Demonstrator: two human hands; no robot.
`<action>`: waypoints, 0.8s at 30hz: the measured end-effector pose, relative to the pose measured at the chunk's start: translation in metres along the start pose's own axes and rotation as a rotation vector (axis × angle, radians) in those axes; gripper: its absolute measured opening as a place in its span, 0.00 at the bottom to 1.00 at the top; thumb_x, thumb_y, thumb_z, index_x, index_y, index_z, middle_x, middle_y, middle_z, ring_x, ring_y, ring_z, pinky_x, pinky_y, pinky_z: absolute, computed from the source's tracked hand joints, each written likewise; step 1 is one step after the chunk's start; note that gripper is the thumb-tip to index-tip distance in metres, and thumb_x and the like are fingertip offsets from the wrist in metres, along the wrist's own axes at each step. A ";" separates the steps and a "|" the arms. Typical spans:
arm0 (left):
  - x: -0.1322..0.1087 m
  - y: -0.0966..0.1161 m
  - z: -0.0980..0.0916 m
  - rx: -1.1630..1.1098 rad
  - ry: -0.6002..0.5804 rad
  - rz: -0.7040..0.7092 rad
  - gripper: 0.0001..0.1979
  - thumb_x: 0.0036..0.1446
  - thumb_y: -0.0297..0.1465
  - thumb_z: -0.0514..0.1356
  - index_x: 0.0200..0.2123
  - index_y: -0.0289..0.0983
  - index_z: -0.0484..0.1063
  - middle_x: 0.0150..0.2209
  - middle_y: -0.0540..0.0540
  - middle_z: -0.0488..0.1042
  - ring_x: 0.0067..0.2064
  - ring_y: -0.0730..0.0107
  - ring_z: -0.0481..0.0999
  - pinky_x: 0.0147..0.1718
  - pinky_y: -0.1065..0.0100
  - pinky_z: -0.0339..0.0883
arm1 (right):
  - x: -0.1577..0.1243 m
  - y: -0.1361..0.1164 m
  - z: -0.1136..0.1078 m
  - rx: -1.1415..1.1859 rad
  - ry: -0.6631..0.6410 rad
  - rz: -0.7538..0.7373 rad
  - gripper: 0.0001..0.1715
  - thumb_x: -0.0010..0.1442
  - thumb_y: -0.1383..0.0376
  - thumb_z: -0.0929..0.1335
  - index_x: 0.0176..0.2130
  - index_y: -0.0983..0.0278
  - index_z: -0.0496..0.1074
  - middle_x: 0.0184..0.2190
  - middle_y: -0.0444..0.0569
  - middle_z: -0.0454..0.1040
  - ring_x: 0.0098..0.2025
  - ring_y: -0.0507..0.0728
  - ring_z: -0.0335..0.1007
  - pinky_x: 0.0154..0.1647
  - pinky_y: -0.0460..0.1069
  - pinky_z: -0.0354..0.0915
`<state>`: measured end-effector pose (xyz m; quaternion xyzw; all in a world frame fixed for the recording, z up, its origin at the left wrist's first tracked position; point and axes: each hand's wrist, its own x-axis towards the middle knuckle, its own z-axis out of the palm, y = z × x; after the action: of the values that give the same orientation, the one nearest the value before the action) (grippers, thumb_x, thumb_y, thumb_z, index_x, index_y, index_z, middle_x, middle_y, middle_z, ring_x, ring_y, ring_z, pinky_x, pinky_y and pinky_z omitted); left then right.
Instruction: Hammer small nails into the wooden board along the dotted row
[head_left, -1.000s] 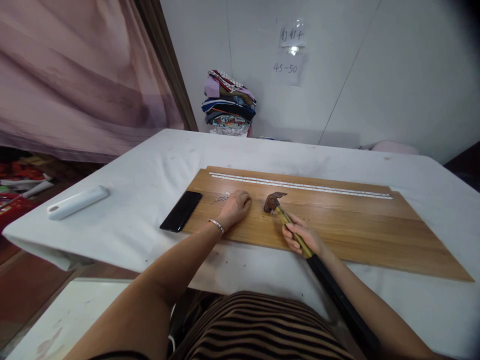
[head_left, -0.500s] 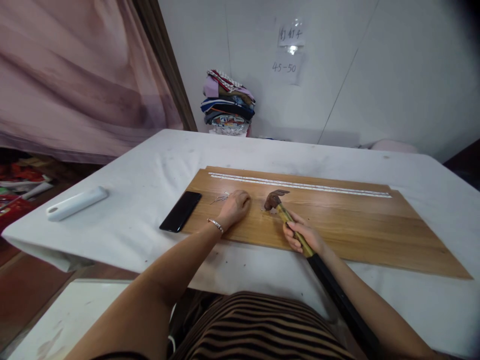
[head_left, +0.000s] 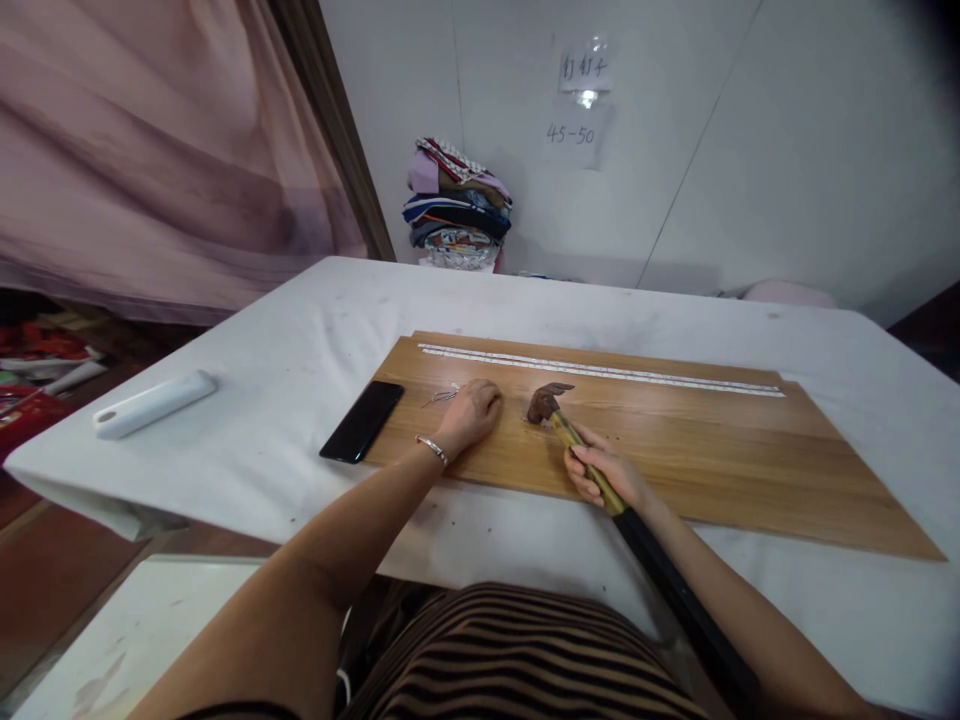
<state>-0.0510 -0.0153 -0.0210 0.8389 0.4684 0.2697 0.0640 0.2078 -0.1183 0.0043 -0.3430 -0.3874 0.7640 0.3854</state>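
A white-covered tabletop (head_left: 262,340), its cloth creased at left and drooping past the near left corner, bears a long wood-grain board (head_left: 712,450) lying flat across its middle and right. A black phone (head_left: 363,422) lies aslant over the board's left edge, while a white, handle-shaped object (head_left: 154,404) rests well apart, near the tabletop's left edge.

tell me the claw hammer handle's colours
The claw hammer handle is yellowish on its upper part, black below, seen in the head view.
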 end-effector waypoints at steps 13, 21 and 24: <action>-0.001 -0.002 0.002 0.006 0.011 0.003 0.09 0.61 0.24 0.54 0.34 0.37 0.74 0.38 0.43 0.76 0.43 0.61 0.74 0.49 0.59 0.68 | 0.000 0.000 -0.003 0.009 -0.022 -0.035 0.40 0.59 0.58 0.71 0.66 0.55 0.57 0.23 0.35 0.64 0.14 0.45 0.52 0.09 0.40 0.52; 0.000 -0.001 0.001 0.004 0.004 0.014 0.09 0.61 0.25 0.54 0.34 0.37 0.74 0.38 0.43 0.77 0.44 0.62 0.74 0.49 0.60 0.68 | 0.001 0.002 -0.003 0.009 -0.022 -0.008 0.43 0.59 0.58 0.71 0.68 0.55 0.55 0.23 0.35 0.64 0.14 0.45 0.53 0.10 0.40 0.51; 0.000 -0.001 0.002 0.007 -0.002 0.005 0.09 0.61 0.25 0.54 0.33 0.37 0.74 0.38 0.43 0.77 0.43 0.62 0.74 0.49 0.60 0.68 | 0.001 0.002 -0.003 0.003 -0.018 -0.009 0.43 0.59 0.58 0.71 0.68 0.56 0.55 0.23 0.35 0.64 0.14 0.45 0.53 0.10 0.40 0.52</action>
<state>-0.0512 -0.0143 -0.0232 0.8404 0.4672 0.2677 0.0610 0.2088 -0.1174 0.0011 -0.3335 -0.3912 0.7660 0.3859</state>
